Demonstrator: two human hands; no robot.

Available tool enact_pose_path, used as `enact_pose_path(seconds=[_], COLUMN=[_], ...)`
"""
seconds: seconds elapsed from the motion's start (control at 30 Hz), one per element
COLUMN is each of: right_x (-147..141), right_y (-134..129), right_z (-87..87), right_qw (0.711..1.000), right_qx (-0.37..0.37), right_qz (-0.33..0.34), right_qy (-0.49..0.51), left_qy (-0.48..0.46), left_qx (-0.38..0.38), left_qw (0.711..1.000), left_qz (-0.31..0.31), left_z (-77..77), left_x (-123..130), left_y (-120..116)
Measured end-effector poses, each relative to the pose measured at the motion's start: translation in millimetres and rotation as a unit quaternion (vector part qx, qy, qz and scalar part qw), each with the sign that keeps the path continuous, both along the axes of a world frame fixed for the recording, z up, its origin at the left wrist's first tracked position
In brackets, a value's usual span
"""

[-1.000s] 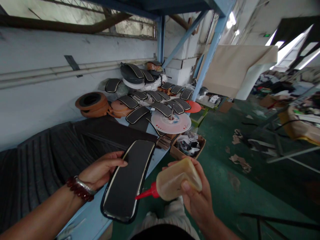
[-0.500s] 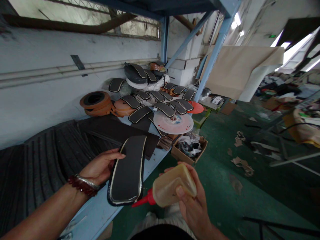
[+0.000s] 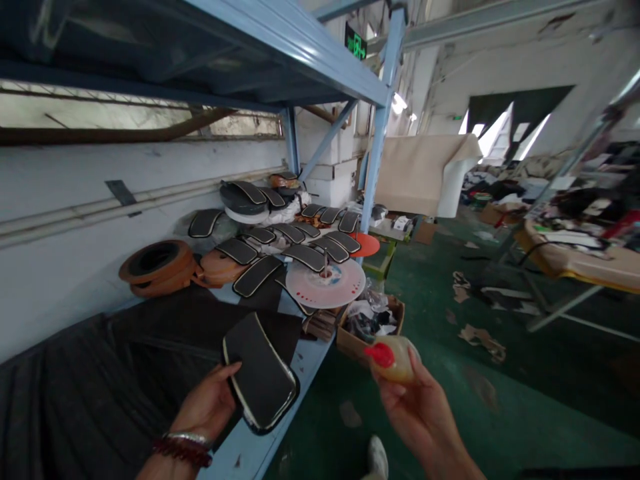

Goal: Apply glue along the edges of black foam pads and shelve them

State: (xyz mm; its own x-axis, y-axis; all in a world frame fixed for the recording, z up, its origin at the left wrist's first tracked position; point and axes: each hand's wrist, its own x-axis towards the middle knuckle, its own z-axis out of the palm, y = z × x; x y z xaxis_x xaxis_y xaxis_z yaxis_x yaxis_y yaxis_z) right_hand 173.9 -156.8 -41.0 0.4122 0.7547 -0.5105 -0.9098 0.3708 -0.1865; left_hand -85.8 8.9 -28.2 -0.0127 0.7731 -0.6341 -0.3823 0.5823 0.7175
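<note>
My left hand (image 3: 210,400) grips the edge of a curved black panel (image 3: 261,373) with a pale glue line along its border, the thumb on its face. The panel is tilted above the blue shelf's front edge. My right hand (image 3: 413,407) is wrapped round a yellowish squeeze bottle (image 3: 399,360) with a red nozzle, which points toward me and to the left, apart from the panel. Beyond the hands, several similar black panels (image 3: 257,275) with pale borders lie spread over the far part of the shelf, some resting on rolls.
A pinkish-white disc (image 3: 325,283) with a spindle stands at the shelf edge (image 3: 295,400). Brown rolls (image 3: 159,267) and dark sheets (image 3: 75,380) lie to the left. Below is a cardboard box (image 3: 353,343) of scraps. A blue upright (image 3: 376,160) rises beyond.
My view has swung up and to the right. The bottle has moved away from the panel's lower corner, and its nozzle has turned upward. The panel has tilted in my left hand.
</note>
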Motion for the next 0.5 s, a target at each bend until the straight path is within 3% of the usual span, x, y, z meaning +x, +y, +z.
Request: enact_pose_path(seconds=[0.23, 0.37, 0.5], right_x=[54, 81, 116], right_y=[-31, -46, -64], right_z=[-10.4, -18.7, -38.6], right_qw=[0.988, 0.980, 0.982], right_qx=[-0.096, -0.142, -0.153], right_qz=[-0.099, -0.104, -0.096], right_qy=[0.068, 0.089, 0.046], left_qy=[-0.032, -0.021, -0.009], left_qx=[0.016, 0.018, 0.030], left_qw=[0.999, 0.999, 0.999], left_qz=[0.021, 0.035, 0.022], left_z=[-17.5, -36.5, -55.6], left_x=[95, 147, 184], left_y=[68, 112, 141])
